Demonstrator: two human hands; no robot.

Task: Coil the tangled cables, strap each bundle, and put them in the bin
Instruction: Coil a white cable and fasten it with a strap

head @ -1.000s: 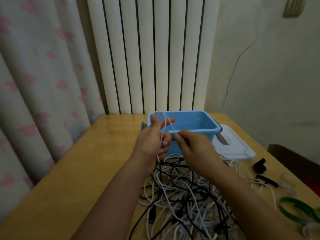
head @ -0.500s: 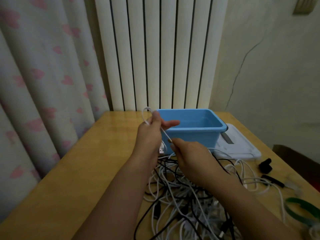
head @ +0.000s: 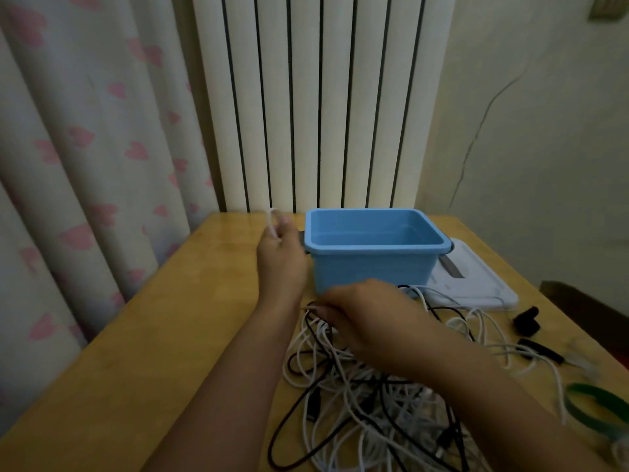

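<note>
I'm in a home room: heart-print curtain point(head: 85, 158) left of the white column radiator point(head: 320, 103), wooden table point(head: 143, 352) below it.

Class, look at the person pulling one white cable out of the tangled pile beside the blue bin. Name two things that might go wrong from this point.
1. The left hand lifts a white cable that may still run through the pile of cables; pulling harder could tighten knots.
2. The pile lies against the bin, and loops reach the black clip and green strap; dragging might shift them towards the table edge.
</note>
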